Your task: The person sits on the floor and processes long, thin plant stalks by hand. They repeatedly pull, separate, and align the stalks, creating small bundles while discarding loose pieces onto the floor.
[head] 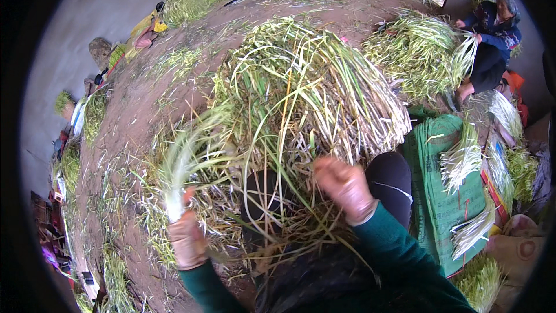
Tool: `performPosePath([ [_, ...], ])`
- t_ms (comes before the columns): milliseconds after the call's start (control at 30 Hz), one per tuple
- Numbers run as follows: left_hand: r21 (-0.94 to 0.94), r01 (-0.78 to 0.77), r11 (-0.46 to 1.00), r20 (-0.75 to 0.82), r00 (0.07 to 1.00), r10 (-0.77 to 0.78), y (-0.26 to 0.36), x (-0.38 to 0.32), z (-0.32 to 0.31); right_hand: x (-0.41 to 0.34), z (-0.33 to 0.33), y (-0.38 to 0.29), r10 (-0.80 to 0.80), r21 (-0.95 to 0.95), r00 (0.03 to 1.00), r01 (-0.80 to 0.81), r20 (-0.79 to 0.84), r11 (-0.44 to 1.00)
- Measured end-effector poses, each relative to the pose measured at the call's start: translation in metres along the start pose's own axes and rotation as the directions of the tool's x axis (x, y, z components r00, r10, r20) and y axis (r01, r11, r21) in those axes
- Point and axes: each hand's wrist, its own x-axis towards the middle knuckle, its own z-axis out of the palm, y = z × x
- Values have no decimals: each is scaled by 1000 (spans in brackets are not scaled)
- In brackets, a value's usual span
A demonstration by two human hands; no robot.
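Note:
In my gloved left hand (187, 241), at the lower left, is a bunch of leafy stalks (176, 182), likely chives, with pale ends low and green tops blurred. My gloved right hand (345, 187) is curled beside my dark-clad knee (390, 182); whether anything is between its fingers cannot be made out. Before me rises a large heap of long green and yellowing stalks (304, 78), its pale ends toward the right. Loose, withered leaves (278, 226) lie across my lap between the hands.
Trimmed bunches (462, 163) rest on a green woven sack (438, 226) at my right. Another person (495, 39) sits at the upper right, holding stalks by a second heap (412, 52). Plant scraps litter the brown floor (130, 108). More piles (189, 2) stand along the wall.

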Motion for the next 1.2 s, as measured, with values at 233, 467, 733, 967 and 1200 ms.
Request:
performPosePath([
  [233, -547, 80, 833, 149, 989, 3, 11, -6, -82, 65, -12, 29, -329, -660, 937, 172, -121, 732],
  [467, -635, 92, 767, 176, 984, 28, 7, 1, -4, -2, 99, 53, -272, -677, 867, 496, 417, 543],
  [733, -595, 227, 771, 345, 939, -10, 3, -11, 40, -23, 15, 15, -116, -294, 760, 382, 640, 876],
  [967, -549, 340, 764, 426, 900, -94, -7, -13, 65, 72, -68, -2, 4, -387, 998, -28, -64, 922],
  [1200, -490, 398, 776, 430, 884, -183, -2, -21, 81, 121, -11, 18, 374, -109, 921, -385, -110, 916],
])
